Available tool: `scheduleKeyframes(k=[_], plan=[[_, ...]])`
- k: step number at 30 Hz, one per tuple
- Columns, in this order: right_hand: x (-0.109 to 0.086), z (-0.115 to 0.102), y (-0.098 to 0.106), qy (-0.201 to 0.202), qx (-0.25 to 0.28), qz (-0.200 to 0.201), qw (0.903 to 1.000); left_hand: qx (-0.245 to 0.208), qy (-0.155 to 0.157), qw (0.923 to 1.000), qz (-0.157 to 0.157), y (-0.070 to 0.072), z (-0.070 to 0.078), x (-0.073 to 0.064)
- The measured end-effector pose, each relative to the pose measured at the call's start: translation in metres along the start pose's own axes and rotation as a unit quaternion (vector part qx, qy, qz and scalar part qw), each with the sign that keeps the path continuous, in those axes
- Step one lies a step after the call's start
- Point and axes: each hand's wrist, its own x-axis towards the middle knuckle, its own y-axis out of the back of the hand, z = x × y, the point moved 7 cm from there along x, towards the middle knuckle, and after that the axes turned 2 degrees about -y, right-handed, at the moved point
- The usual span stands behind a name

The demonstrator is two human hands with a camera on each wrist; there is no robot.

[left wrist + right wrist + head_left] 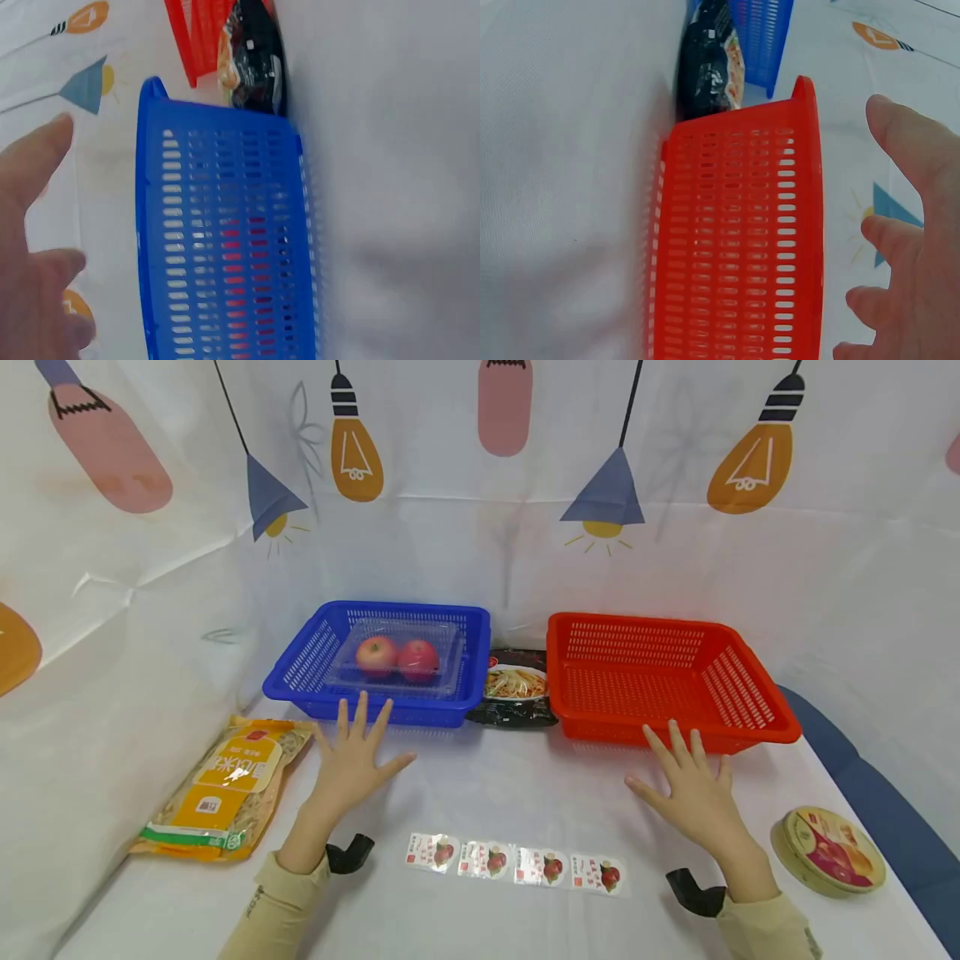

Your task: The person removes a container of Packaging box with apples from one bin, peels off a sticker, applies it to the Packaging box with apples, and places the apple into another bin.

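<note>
My left hand [350, 768] is spread with straight fingers just in front of the blue basket [300, 689] and holds nothing. Inside that basket lies a clear plastic box [345, 668] with two apples [417, 661]. On the other side, my right hand [693, 793] spreads its fingers near the front of the red basket [637, 693], which has nothing in it. Both wrist views show the slotted side of a basket beyond the fingers. A row of several apple stickers [487, 860] lies flat on the table between the forearms.
Between the baskets is a black noodle packet [516, 689]. A yellow food bag [225, 789] lies at the left, and a round tin [828, 850] stands at the right. Behind hangs a white patterned cloth [450, 543]. A blue chair [885, 802] shows beyond the right table edge.
</note>
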Motion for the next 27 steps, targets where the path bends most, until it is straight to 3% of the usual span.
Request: scheduleKeyframes(k=[5,10,14,17,19,21,22,24,27], plan=[[-0.001,0.002,-0.002,-0.003,-0.003,0.0,1.0,-0.053,0.062,0.9951,0.056,0.01,-0.027,0.011],[0.001,0.0,-0.003,0.004,-0.006,0.004,1.0,-0.105,0.147,0.9789,0.096,0.02,-0.059,0.016],[0.002,0.0,-0.005,0.007,-0.008,0.002,0.9999,-0.17,0.213,0.9545,0.12,0.025,-0.084,0.018],[0.003,0.0,-0.005,0.006,-0.008,0.0,1.0,-0.228,0.25,0.9311,0.137,0.027,-0.101,0.019],[0.004,0.0,-0.005,0.005,-0.008,-0.004,0.9999,-0.274,0.268,0.9118,0.147,0.027,-0.111,0.02],[0.004,-0.001,-0.004,0.004,-0.01,-0.007,0.9999,-0.333,0.287,0.8859,0.147,0.026,-0.122,0.02],[0.005,-0.001,-0.004,0.004,-0.011,-0.008,0.9999,-0.371,0.296,0.8671,0.149,0.024,-0.127,0.02],[0.005,-0.002,-0.003,0.006,-0.015,-0.007,0.9998,-0.447,0.321,0.8227,0.144,0.02,-0.136,0.019],[0.007,-0.004,0.001,0.018,-0.021,0.004,0.9996,-0.525,0.366,0.7589,0.123,0.011,-0.147,0.016]])
